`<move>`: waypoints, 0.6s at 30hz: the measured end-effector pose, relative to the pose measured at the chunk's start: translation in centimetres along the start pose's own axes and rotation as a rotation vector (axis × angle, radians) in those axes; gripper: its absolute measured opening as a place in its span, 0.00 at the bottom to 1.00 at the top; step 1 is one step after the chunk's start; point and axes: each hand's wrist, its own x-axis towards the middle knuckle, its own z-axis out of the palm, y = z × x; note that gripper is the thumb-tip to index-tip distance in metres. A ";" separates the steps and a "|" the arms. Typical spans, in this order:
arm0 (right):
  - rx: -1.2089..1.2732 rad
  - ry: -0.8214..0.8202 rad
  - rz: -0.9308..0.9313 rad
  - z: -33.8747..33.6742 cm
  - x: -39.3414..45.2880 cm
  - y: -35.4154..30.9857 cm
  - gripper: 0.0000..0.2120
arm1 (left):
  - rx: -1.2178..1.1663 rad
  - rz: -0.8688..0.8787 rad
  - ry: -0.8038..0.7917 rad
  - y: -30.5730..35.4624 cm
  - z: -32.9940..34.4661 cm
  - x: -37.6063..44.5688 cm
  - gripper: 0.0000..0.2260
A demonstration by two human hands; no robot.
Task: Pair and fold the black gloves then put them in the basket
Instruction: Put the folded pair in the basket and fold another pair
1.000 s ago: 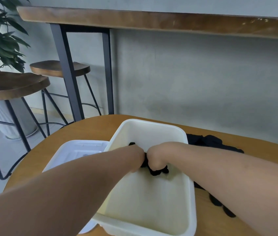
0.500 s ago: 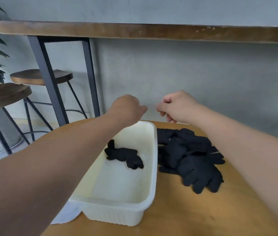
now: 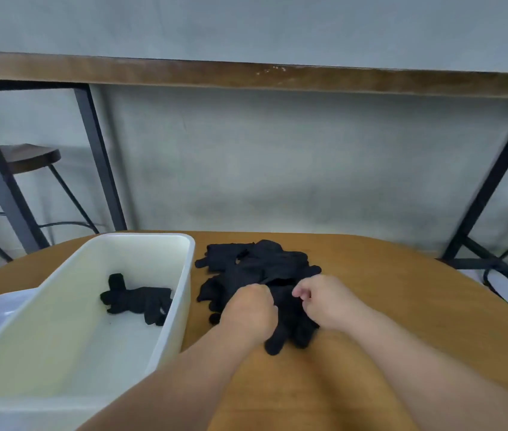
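Loose gloves (image 3: pixel 256 265) and the folded pair (image 3: pixel 137 301): plain black, unpatterned. Basket (image 3: pixel 184 293): cream-white with a yellowish interior. Table (image 3: pixel 402 290): warm orange-brown wood; wall (image 3: pixel 277 169): mottled grey.

Both hands (image 3: pixel 251 309) (image 3: pixel 324 301) curled, knuckles up, side by side

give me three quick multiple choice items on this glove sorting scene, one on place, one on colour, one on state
1. Where is the folded black glove bundle?
A. inside the cream plastic basket
B. on the round wooden table
C. on the stool

2. What colour is the loose pile of knit gloves?
A. white
B. black
C. red

3. What are the left hand and right hand doing?
A. resting in the basket
B. raised in the air
C. down on the pile

Answers: 1 A, the bundle lies on the basket floor; 2 B, every glove is black; 3 C, both hands sit on the pile's near edge.
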 end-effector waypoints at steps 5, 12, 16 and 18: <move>-0.138 -0.079 -0.078 2.5 0.4 3.8 0.28 | -0.118 0.024 0.029 -0.3 3.0 0.2 0.15; -0.051 0.069 -0.172 2.6 0.2 3.9 0.13 | -0.037 0.102 0.035 -0.1 4.2 0.5 0.30; 0.112 0.092 -0.150 1.1 -0.3 3.0 0.09 | -0.083 0.191 0.195 0.1 3.6 0.5 0.23; 0.164 0.090 -0.133 -0.5 -0.6 2.3 0.08 | -0.123 0.252 0.270 0.7 2.6 0.4 0.18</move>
